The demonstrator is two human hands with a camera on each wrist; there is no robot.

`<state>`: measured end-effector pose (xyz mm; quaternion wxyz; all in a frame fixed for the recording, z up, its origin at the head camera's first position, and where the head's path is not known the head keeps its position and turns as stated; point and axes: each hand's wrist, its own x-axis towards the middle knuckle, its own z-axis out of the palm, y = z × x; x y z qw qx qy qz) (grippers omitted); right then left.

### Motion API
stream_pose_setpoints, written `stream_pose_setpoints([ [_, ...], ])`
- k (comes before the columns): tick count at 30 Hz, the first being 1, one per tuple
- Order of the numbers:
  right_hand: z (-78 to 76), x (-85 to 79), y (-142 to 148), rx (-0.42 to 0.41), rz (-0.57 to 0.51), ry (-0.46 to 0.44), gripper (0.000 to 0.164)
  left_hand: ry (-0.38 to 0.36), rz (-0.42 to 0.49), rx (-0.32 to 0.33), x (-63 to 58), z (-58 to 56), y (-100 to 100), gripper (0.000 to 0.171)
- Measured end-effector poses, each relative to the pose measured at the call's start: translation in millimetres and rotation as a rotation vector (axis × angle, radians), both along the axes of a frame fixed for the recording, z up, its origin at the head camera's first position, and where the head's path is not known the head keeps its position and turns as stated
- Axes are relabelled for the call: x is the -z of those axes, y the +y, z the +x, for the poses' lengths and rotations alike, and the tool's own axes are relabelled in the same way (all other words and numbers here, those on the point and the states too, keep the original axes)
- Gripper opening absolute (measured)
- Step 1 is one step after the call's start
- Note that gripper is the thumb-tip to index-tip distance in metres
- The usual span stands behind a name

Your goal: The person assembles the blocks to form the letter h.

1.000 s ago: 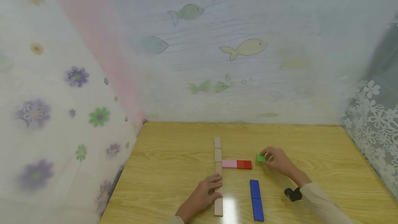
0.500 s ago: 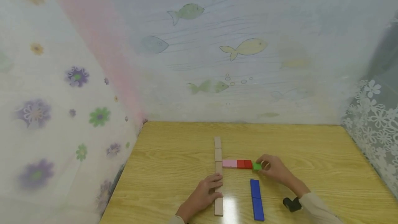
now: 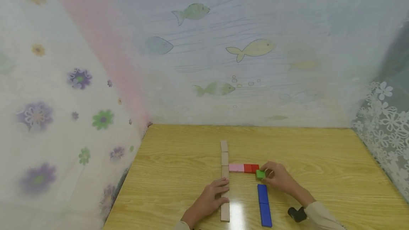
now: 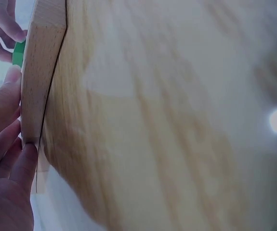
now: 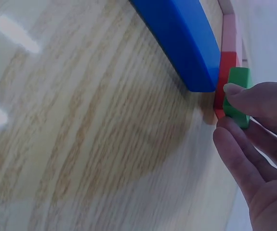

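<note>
A row of plain wooden blocks (image 3: pixel 225 211) runs away from me along the table, and my left hand (image 3: pixel 208 198) rests on it. The left wrist view shows the thumb and fingertips against the wooden block (image 4: pixel 42 77). From that row, pink blocks (image 3: pixel 236 168) and red blocks (image 3: pixel 251 168) extend to the right. My right hand (image 3: pixel 281 177) pinches a small green block (image 3: pixel 260 175) between thumb and fingers. This green block overlaps the near corner of the red end, just beyond the blue blocks (image 3: pixel 263 205). In the right wrist view, the thumb (image 5: pixel 258 98) lies across the green block.
Two blue blocks lie end to end near me, right of the wooden row. A black object (image 3: pixel 297 214) is beside the right sleeve (image 3: pixel 322 217). Flower-patterned fabric (image 3: pixel 80 116) hangs on the left; a wall with drawn fish (image 3: pixel 250 49) stands behind the table (image 3: pixel 172 152).
My right hand has brought the green block leftward and toward me, from right of the red blocks to their near corner. The left hand stays on the wooden row.
</note>
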<state>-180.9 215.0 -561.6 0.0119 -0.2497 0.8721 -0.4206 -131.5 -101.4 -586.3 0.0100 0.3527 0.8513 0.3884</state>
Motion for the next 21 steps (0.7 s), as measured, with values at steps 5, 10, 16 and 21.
stream_pose_setpoints([
  [5,2.5,-1.8,-3.2,-0.004,0.001,0.005,0.028,0.003,-0.001,-0.003,0.7,-0.8,0.6,0.041],
  [10,5.2,-2.6,-4.7,-0.007,0.005,0.03,0.028,-0.02,-0.006,-0.01,1.4,-1.7,1.0,0.042],
  [16,5.8,2.5,-6.2,-0.021,0.015,0.094,0.027,-0.054,-0.005,-0.014,-0.1,-1.6,1.8,0.042],
  [21,5.5,6.6,-6.4,-0.047,0.017,0.126,0.025,-0.055,-0.002,-0.015,-0.3,-1.4,1.8,0.041],
])
